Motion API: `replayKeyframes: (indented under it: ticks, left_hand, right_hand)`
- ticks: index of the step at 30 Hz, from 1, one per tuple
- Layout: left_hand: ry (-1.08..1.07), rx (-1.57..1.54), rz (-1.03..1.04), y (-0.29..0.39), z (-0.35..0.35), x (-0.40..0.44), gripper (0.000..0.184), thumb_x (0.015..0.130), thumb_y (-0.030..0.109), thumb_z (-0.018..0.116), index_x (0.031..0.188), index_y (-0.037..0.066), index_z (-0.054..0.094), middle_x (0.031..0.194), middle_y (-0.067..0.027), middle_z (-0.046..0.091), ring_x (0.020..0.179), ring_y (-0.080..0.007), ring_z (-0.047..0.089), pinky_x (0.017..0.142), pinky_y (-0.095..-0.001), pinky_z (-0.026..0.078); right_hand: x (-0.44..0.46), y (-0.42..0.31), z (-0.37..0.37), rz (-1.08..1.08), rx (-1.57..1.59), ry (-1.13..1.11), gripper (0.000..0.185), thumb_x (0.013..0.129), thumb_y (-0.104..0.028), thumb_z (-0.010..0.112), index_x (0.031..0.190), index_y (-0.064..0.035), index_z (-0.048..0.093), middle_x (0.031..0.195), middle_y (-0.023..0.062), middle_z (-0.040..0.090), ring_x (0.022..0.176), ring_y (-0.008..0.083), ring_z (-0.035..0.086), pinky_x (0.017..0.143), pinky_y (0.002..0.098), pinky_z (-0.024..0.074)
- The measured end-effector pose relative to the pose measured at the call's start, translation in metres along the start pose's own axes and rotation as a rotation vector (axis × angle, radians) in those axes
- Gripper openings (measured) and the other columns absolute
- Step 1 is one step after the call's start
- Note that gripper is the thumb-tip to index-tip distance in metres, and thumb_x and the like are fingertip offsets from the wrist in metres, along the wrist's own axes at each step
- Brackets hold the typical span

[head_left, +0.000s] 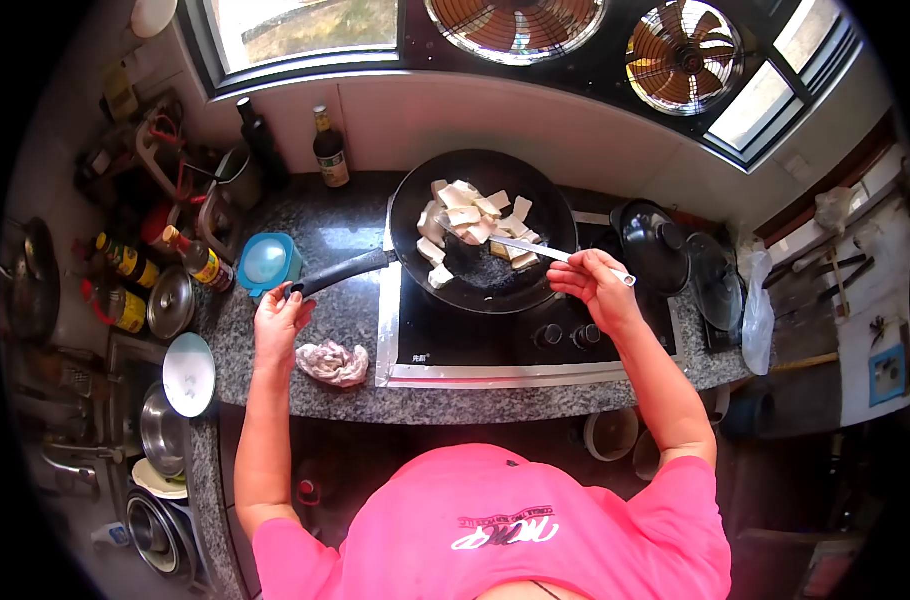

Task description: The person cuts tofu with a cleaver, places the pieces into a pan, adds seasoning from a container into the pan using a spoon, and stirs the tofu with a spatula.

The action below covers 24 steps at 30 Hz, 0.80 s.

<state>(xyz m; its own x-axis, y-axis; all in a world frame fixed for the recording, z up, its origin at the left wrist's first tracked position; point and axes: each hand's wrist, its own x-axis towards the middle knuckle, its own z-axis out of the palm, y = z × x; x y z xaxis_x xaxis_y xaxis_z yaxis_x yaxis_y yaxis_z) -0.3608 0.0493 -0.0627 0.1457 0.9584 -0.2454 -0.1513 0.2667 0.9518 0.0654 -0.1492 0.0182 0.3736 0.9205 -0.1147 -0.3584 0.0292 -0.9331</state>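
Note:
A dark frying pan (535, 290) sits on the black cooktop (455, 345), holding white blocks that look like tofu (463, 214), mostly heaped toward the back and left. My left hand (281, 322) is closed at the end of the pan's black handle (340, 272). My right hand (595, 288) grips the pale handle of a metal spatula (547, 250). The spatula slants left into the pan, and its blade is partly hidden among the white pieces.
Left of the pan stand a blue-lidded container (269, 262), a crumpled cloth (332, 364) and a white bowl (189, 374). A sauce bottle (330, 150) stands against the back wall. On the right are a black lidded pot (651, 245) and a glass lid (715, 278).

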Motion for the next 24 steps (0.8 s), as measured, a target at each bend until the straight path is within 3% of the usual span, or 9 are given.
replayKeyframes:
  ticks: [6, 9, 10, 11, 13, 14, 17, 19, 24]
  left_hand:
    - [-0.008, -0.026, 0.003, -0.001, 0.0, 0.001, 0.026, 0.091, 0.011, 0.059, 0.116, 0.008, 0.051, 0.096, -0.0019, 0.063, 0.078, -0.0117, 0.065, 0.061, -0.02, 0.05]
    - [-0.007, -0.023, 0.002, 0.0, 0.001, 0.001, 0.026, 0.092, 0.011, 0.059, 0.116, 0.008, 0.051, 0.097, -0.0019, 0.063, 0.078, -0.0121, 0.065, 0.061, -0.0201, 0.05]
    - [-0.008, -0.025, 0.001, -0.001, 0.0, 0.001, 0.026, 0.092, 0.011, 0.059, 0.116, 0.008, 0.051, 0.097, -0.002, 0.063, 0.078, -0.0122, 0.065, 0.062, -0.0201, 0.05]
    - [-0.007, -0.025, 0.001, -0.001, 0.0, 0.001, 0.025, 0.092, 0.011, 0.059, 0.116, 0.008, 0.051, 0.097, -0.002, 0.063, 0.078, -0.0123, 0.065, 0.062, -0.0202, 0.05]
    - [-0.013, -0.019, 0.008, -0.002, -0.002, 0.002, 0.025, 0.092, 0.011, 0.058, 0.116, 0.008, 0.051, 0.097, -0.002, 0.063, 0.079, -0.0124, 0.065, 0.062, -0.0205, 0.05]
    - [-0.018, -0.014, 0.01, -0.004, -0.003, 0.002, 0.025, 0.092, 0.011, 0.058, 0.116, 0.008, 0.051, 0.097, -0.002, 0.063, 0.08, -0.0124, 0.065, 0.063, -0.0207, 0.05]
    - [-0.022, -0.024, 0.007, -0.002, -0.001, 0.0, 0.025, 0.092, 0.011, 0.058, 0.116, 0.008, 0.05, 0.098, -0.0021, 0.063, 0.081, -0.0124, 0.065, 0.064, -0.021, 0.05]
    - [-0.028, -0.024, -0.001, 0.0, -0.001, -0.002, 0.026, 0.092, 0.012, 0.058, 0.117, 0.008, 0.05, 0.099, -0.0021, 0.062, 0.082, -0.0128, 0.065, 0.065, -0.0212, 0.05]
    - [-0.032, -0.028, -0.01, 0.003, -0.001, -0.003, 0.026, 0.092, 0.011, 0.058, 0.117, 0.008, 0.05, 0.1, -0.0022, 0.062, 0.083, -0.0134, 0.065, 0.067, -0.0219, 0.05]
  right_hand:
    - [-0.018, -0.024, -0.03, -0.018, -0.126, -0.033, 0.027, 0.098, -0.022, 0.046, 0.1, 0.0032, 0.057, 0.097, 0.0197, 0.065, 0.09, 0.0276, 0.067, 0.08, 0.0394, 0.0557]
    - [-0.029, -0.05, -0.031, -0.024, -0.365, -0.029, 0.028, 0.099, -0.022, 0.046, 0.1, 0.0037, 0.059, 0.097, 0.0179, 0.066, 0.091, 0.0258, 0.067, 0.081, 0.0372, 0.0551]
    - [-0.035, -0.061, -0.022, -0.036, -0.587, -0.061, 0.029, 0.099, -0.019, 0.044, 0.099, 0.005, 0.06, 0.098, 0.0153, 0.066, 0.089, 0.0218, 0.067, 0.081, 0.0338, 0.0542]
    - [-0.038, -0.062, -0.027, -0.148, -0.828, -0.193, 0.019, 0.096, -0.011, 0.048, 0.099, 0.0029, 0.061, 0.096, 0.0148, 0.065, 0.087, 0.0233, 0.067, 0.076, 0.0313, 0.0537]
    - [-0.052, -0.078, 0.001, -0.594, -1.355, -0.548, 0.014, 0.086, -0.001, 0.056, 0.098, -0.0012, 0.062, 0.093, 0.0151, 0.063, 0.082, 0.0282, 0.065, 0.069, 0.0325, 0.0528]
    - [-0.063, -0.079, 0.015, -0.566, -1.409, -0.62, 0.022, 0.075, 0.003, 0.062, 0.095, -0.0038, 0.061, 0.088, 0.015, 0.059, 0.079, 0.0329, 0.062, 0.065, 0.0361, 0.0515]
    - [-0.098, -0.065, 0.029, -0.579, -1.717, -0.75, 0.017, 0.07, -0.005, 0.061, 0.086, -0.0021, 0.057, 0.084, 0.0138, 0.053, 0.073, 0.0291, 0.057, 0.063, 0.0376, 0.0495]
    - [-0.117, -0.069, 0.041, -0.705, -1.724, -0.751, 0.017, 0.069, -0.009, 0.06, 0.083, -0.0022, 0.054, 0.083, 0.0138, 0.05, 0.07, 0.0273, 0.054, 0.062, 0.0379, 0.0482]
    - [-0.133, -0.099, 0.05, -0.85, -1.817, -0.614, 0.025, 0.067, -0.011, 0.063, 0.09, -0.0011, 0.058, 0.101, 0.0194, 0.057, 0.086, 0.0309, 0.061, 0.072, 0.0359, 0.0529]
